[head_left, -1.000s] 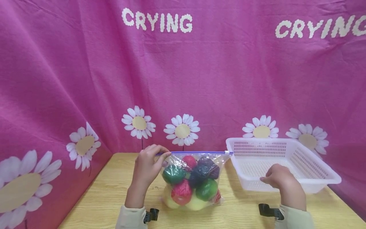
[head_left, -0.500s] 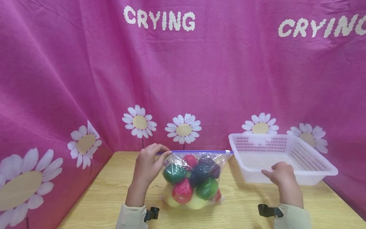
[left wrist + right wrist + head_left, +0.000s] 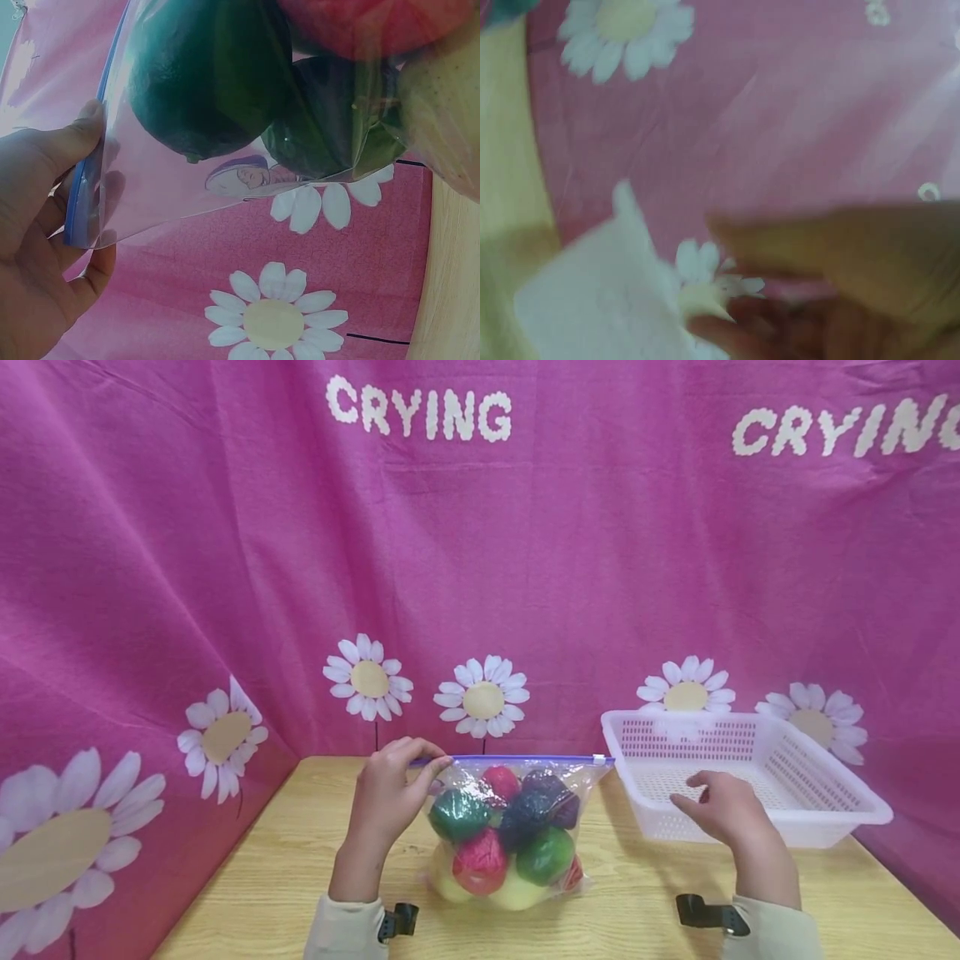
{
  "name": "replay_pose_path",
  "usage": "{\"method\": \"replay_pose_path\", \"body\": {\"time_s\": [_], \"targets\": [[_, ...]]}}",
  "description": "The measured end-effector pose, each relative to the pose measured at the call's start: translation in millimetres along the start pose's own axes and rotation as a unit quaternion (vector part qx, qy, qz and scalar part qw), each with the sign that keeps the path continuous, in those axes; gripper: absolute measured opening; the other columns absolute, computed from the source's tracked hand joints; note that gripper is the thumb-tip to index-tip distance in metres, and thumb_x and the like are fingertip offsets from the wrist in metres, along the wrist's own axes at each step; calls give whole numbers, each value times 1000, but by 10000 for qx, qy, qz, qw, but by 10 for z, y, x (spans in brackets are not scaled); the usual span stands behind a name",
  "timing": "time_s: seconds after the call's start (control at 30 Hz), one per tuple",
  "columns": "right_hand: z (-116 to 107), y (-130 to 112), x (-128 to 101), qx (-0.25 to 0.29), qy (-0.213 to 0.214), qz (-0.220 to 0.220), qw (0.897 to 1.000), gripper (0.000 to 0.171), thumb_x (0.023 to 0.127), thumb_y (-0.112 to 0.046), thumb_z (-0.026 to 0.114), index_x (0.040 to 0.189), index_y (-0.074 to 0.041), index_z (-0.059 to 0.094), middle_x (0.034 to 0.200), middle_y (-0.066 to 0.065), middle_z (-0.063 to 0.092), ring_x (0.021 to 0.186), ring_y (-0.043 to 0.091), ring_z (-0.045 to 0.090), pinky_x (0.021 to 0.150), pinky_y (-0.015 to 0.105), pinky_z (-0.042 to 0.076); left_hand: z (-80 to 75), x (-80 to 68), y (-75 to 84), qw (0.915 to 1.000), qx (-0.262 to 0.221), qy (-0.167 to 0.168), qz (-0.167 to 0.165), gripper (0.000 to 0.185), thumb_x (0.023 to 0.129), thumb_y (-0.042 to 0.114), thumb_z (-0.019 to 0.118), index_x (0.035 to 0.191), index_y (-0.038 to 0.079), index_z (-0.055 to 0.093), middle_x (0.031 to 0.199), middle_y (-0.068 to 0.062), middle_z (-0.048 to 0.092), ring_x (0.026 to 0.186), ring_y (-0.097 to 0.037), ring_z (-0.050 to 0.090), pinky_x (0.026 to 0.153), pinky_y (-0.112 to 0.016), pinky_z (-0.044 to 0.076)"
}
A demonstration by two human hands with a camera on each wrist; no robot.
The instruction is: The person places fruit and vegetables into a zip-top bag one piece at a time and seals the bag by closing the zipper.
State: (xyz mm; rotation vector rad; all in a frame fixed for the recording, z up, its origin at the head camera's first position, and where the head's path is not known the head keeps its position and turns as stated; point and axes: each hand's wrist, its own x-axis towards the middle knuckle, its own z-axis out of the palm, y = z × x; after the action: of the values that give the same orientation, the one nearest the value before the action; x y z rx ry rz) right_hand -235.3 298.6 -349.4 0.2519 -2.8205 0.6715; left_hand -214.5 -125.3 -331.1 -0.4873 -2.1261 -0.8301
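Zip bag (image 3: 510,827) of red, green, purple and yellow fruit stands mid-table, its blue zip strip's left end pinched by the left hand (image 3: 390,793). Right hand (image 3: 723,810), fingers loosely spread and holding nothing, hovers before the white basket (image 3: 825,777) at the right. "CRYING" is printed twice on the pink daisy backdrop (image 3: 600,568).

I see a clear bag (image 3: 517,827) with a blue zip strip, packed with dark green, red, purple and pale yellow fruit. The basket (image 3: 817,793) is white with a perforated grid. The tabletop (image 3: 637,910) is pale wood grain. The backdrop (image 3: 225,568) is magenta, with white daisies and white lettering.
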Motion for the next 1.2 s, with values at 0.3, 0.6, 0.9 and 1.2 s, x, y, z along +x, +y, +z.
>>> {"method": "replay_pose_path", "body": {"time_s": [0.3, 0.6, 0.9, 1.2], "targets": [[329, -631, 50, 2031, -1913, -2032, 9386, 74, 86, -26, 82, 142, 7, 45, 131, 29, 58, 115, 48, 61, 94, 59, 53, 40, -30, -42, 9888, 110, -900, -1188, 33, 95, 38, 71, 108, 8, 72, 103, -8, 73, 97, -27, 70, 84, -47, 59], [730, -842, 178, 2010, -1945, -1706, 9448, 61, 99, -36, 65, 142, 5, 48, 117, 12, 68, 110, 32, 64, 95, 50, 54, 183, -92, -369, 9401, -1111, -1509, -2848, 87, 98, 57, 58, 153, -1, 23, 98, -27, 65, 78, -28, 72, 65, -35, 59], [931, -902, 251, 1613, -1132, -1104, 9742, 44, 107, -36, 50, 127, 2, 61, 107, 16, 71, 99, 30, 68, 87, 48, 56, 323, -208, -567, 8594, -2458, -3848, -2302, 110, 94, 52, 68, 161, 7, -6, 159, -29, 29, 142, -47, 38, 109, -63, 40], [1185, -1036, 243, 2040, -1075, -509, 9717, 72, 108, -39, 46, 152, 14, 24, 122, 31, 64, 119, 42, 61, 109, 59, 40, 724, -280, -462, 9087, -2148, -2433, -2624, 99, 90, 51, 73, 161, 9, 19, 151, -27, 46, 137, -49, 45, 112, -65, 34]]}}
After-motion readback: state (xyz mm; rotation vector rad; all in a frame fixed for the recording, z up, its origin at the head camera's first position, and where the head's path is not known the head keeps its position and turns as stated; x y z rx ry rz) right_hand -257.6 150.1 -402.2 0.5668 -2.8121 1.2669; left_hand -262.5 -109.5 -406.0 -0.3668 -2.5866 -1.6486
